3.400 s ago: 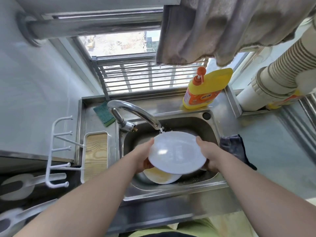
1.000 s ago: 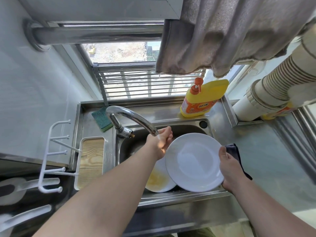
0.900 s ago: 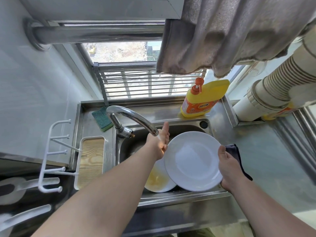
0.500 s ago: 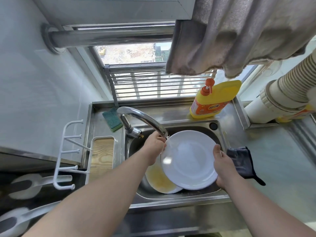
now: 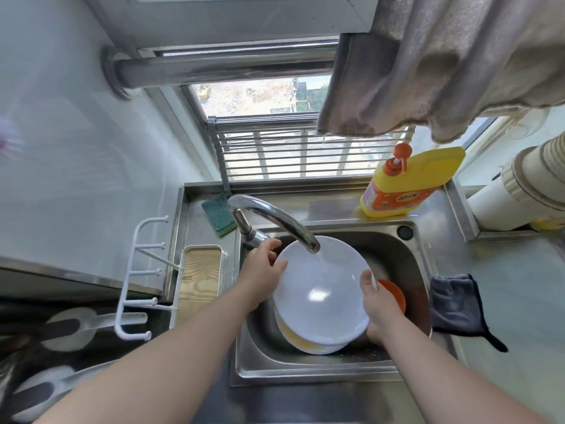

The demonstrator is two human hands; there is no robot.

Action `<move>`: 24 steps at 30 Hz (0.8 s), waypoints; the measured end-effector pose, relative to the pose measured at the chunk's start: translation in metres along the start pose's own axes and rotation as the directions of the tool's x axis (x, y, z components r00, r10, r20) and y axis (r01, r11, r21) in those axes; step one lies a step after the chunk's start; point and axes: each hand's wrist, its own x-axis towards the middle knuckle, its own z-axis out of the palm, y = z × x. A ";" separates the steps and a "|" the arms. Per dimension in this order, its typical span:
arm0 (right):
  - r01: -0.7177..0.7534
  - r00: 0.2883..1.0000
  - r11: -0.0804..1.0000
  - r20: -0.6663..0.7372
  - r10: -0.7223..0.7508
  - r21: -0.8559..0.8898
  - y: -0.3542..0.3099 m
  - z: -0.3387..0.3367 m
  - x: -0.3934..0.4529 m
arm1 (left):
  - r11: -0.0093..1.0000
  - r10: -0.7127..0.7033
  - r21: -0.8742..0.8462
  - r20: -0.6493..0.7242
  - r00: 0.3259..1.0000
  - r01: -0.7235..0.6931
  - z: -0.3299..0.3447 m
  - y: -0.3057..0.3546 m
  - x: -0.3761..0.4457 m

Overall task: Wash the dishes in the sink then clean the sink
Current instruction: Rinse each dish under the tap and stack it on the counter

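faucet point(image 5: 275, 218) overhangs white plate point(image 5: 321, 295) | sink point(image 5: 305, 367) crowded

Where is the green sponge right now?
The green sponge lies on the steel ledge behind the sink, at the back left corner, just left of the tap and below the window bars.

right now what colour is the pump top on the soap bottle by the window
Orange, on the yellow soap bottle; its pump top shows clearly in the head view.

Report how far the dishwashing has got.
Done: nothing visibly set aside clean. In hand: both hands, left hand and right hand, hold the white plate under the running faucet. Left: the yellow-stained plate beneath, an orange item, then the sink.
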 end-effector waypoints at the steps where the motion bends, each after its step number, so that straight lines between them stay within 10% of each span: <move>1: 0.001 1.000 1.000 0.003 -0.001 0.013 -0.002 0.007 -0.003 | 0.999 -0.031 -0.042 0.063 0.998 0.034 -0.004 0.000 -0.002; 8: 0.215 0.977 0.976 -0.007 -0.215 0.040 -0.018 0.019 -0.014 | 0.929 -0.180 -0.256 0.324 0.929 0.269 -0.006 0.008 -0.011; 11: 0.420 0.906 0.888 0.036 -0.421 -0.186 -0.034 0.011 -0.023 | 0.822 -0.398 -0.206 0.458 0.795 0.531 0.006 0.016 -0.014; 14: 0.612 0.742 0.525 0.201 -0.640 -0.591 -0.044 0.010 -0.032 | 0.578 -0.288 -0.425 0.693 0.661 0.697 0.020 0.035 -0.016; 17: 0.727 0.436 0.007 0.454 -0.777 -0.686 -0.038 0.019 -0.035 | 0.286 -0.160 -0.665 0.677 0.718 0.690 0.032 0.058 -0.015; 19: 0.721 0.356 -0.127 0.520 -0.776 -0.682 -0.032 0.020 -0.031 | 0.237 -0.205 -0.718 0.622 0.756 0.655 0.034 0.061 -0.013; 24: 0.674 0.574 0.022 0.504 -0.646 -0.738 -0.026 0.004 -0.037 | 0.281 -0.307 -0.744 0.529 0.791 0.606 0.020 0.052 -0.022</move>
